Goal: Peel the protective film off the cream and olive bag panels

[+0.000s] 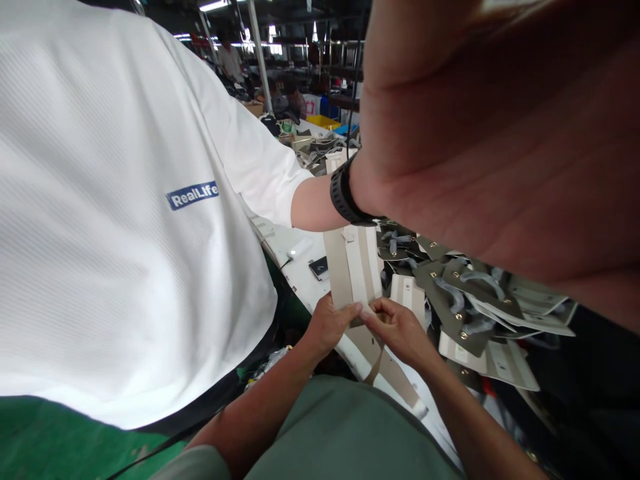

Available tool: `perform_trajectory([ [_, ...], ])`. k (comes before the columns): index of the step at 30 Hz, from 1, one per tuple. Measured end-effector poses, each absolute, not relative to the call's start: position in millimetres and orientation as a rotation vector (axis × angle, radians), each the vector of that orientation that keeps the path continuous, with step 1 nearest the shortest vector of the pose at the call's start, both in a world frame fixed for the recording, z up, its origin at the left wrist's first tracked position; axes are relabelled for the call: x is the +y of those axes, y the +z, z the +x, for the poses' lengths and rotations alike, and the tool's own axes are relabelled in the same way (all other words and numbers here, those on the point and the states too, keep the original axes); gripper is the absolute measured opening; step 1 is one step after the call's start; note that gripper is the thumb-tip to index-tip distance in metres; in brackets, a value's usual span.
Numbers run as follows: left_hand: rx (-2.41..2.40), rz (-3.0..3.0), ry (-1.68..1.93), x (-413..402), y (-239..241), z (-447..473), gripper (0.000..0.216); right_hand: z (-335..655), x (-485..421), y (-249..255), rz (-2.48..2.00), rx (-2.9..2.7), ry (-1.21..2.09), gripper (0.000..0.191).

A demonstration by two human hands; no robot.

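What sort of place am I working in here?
Probably a factory assembly floor, perhaps for bags. The left hand and right hand hold a beige panel over a white table; beside it lies a heap of riveted grey pieces; farther back, cluttered benches stand under strip lights.

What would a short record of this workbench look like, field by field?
Left hand: pinches the lower edge of a beige panel
Right hand: grips the same panel beside it
Panel: flat, tan and cream strips, held above the white table
Pile: olive pieces heaped right of the hands
Co-worker: white shirt at left, arm with black watch reaching close past the camera
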State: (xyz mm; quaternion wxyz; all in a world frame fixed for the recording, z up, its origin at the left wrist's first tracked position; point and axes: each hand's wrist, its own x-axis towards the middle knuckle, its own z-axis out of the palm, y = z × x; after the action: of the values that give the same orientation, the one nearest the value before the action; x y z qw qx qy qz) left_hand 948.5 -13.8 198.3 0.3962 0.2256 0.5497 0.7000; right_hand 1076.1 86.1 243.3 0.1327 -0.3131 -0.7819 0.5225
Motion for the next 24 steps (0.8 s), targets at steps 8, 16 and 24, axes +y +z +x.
perform_trajectory([
  [8, 1.394, 0.461, 1.867, -9.5, 197.8, 958.8, 0.041, 1075.2, 82.7, 247.9, -0.945, -2.308, 1.447, 0.041],
  [16, 1.519, 0.404, 1.861, -6.1, 184.0, 959.2, 0.043, 1076.5, 80.6, 240.2, -0.848, -2.452, 1.259, 0.038],
  [24, 1.558, 0.287, 1.932, 7.6, 157.1, 958.1, 0.036, 1087.4, 64.7, 232.0, -0.661, -2.457, 1.288, 0.034],
])
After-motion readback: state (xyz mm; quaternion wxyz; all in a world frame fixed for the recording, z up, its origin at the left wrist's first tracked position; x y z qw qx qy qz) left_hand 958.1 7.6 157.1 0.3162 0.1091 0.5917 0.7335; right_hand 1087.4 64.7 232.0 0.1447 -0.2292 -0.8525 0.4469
